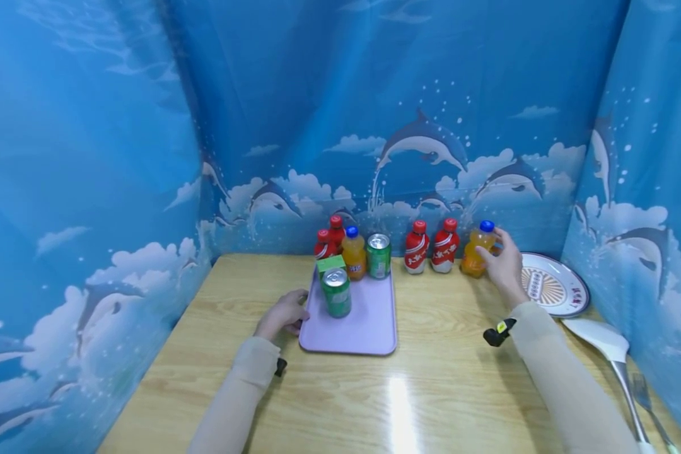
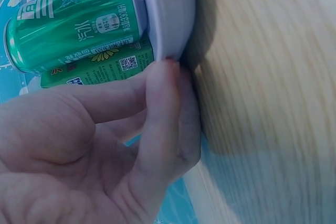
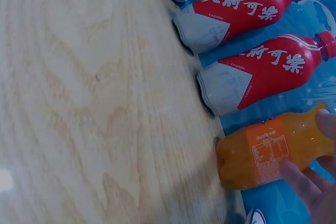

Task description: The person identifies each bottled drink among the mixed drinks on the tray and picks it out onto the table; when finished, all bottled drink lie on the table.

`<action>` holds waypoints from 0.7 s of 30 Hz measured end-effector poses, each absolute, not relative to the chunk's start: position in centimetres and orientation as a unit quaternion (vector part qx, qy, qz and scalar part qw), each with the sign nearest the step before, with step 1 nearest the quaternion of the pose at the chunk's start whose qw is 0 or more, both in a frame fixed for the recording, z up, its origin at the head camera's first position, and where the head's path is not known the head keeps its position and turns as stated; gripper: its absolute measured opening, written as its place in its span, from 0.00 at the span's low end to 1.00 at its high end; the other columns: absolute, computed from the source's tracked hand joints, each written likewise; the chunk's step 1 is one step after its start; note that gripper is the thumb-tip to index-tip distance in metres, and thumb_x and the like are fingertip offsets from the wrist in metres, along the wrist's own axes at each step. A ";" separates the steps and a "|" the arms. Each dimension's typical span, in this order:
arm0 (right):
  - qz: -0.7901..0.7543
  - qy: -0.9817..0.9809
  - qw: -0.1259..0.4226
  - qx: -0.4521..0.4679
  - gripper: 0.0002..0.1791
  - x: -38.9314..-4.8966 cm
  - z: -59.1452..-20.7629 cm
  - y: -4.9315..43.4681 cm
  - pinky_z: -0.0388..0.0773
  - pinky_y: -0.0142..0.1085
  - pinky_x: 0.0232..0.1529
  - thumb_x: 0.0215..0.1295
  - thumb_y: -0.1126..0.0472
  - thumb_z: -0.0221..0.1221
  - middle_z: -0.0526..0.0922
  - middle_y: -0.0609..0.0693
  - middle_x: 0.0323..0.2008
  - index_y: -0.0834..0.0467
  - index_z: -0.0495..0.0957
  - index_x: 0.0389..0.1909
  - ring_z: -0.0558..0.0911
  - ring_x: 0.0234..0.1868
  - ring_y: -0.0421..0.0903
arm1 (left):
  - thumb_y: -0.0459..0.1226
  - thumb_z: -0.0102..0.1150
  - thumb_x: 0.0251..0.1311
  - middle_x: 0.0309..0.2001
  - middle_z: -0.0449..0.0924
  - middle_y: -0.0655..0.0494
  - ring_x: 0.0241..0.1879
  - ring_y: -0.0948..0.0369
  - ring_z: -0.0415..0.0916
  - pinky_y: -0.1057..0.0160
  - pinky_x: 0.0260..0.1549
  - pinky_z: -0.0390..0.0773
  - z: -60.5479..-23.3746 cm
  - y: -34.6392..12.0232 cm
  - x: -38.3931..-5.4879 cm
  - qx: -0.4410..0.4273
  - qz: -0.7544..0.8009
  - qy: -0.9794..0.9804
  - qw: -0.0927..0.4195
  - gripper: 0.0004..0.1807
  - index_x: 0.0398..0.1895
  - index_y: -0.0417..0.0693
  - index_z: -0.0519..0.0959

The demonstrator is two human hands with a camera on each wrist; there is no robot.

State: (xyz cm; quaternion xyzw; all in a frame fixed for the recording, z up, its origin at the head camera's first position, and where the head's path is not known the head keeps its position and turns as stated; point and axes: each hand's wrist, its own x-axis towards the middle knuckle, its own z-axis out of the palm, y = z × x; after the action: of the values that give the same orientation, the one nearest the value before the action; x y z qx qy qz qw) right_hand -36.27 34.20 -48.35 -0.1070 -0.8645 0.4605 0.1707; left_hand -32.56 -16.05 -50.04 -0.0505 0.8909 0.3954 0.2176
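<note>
My left hand [image 1: 285, 313] pinches the left rim of the lilac tray [image 1: 369, 337] between thumb and fingers, near a green soda can [image 2: 79, 19] and a green carton [image 2: 113, 69]. On the tray also stand another green can [image 1: 379, 257], a bottle of orange soda [image 1: 354, 257] and, at the back left, red-labelled bottles [image 1: 337, 232]. My right hand [image 1: 505, 263] grips a second orange soda bottle [image 3: 268, 153] at its upper part, thumb on the near side. This bottle stands upright on the table, right of two red-labelled cola bottles [image 1: 416, 249].
A white patterned plate [image 1: 570, 290] lies at the back right, beyond my right hand. In front of it lie a white-headed spatula [image 1: 601, 337] and a fork [image 1: 644, 394] along the table's right side. Blue dolphin-print curtains [image 1: 329, 126] enclose the wooden table [image 1: 448, 391].
</note>
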 end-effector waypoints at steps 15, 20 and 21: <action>0.443 -0.819 0.344 -0.120 0.38 -34.9 -47.7 30.6 0.62 0.54 0.83 0.77 0.46 0.56 0.61 0.58 0.77 0.52 0.56 0.81 0.63 0.78 0.57 | 0.27 0.59 0.68 0.54 0.80 0.36 0.33 0.54 0.84 0.62 0.26 0.90 -50.0 -16.2 -32.6 -0.047 0.389 0.894 0.217 0.39 0.82 0.44 0.60; 0.445 -0.814 0.371 -0.051 0.35 -35.2 -47.2 28.2 0.61 0.55 0.83 0.76 0.52 0.58 0.63 0.59 0.76 0.57 0.62 0.79 0.64 0.77 0.57 | 0.27 0.59 0.68 0.55 0.79 0.36 0.32 0.54 0.83 0.62 0.26 0.90 -49.9 -16.2 -32.5 -0.047 0.391 0.893 0.219 0.39 0.82 0.44 0.60; 0.442 -0.816 0.370 -0.038 0.35 -35.2 -47.1 27.6 0.62 0.56 0.83 0.76 0.52 0.59 0.64 0.58 0.76 0.57 0.62 0.79 0.64 0.77 0.58 | 0.27 0.59 0.68 0.55 0.79 0.36 0.32 0.54 0.83 0.62 0.26 0.90 -49.9 -16.1 -32.5 -0.047 0.392 0.893 0.219 0.39 0.82 0.44 0.60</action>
State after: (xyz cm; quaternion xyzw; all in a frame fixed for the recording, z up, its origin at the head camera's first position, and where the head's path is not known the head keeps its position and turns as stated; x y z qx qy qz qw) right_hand -35.20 27.61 -47.13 -0.0382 -0.8159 0.4423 0.3704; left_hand -32.51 -16.15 -49.94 -0.0469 0.8925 0.3918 0.2185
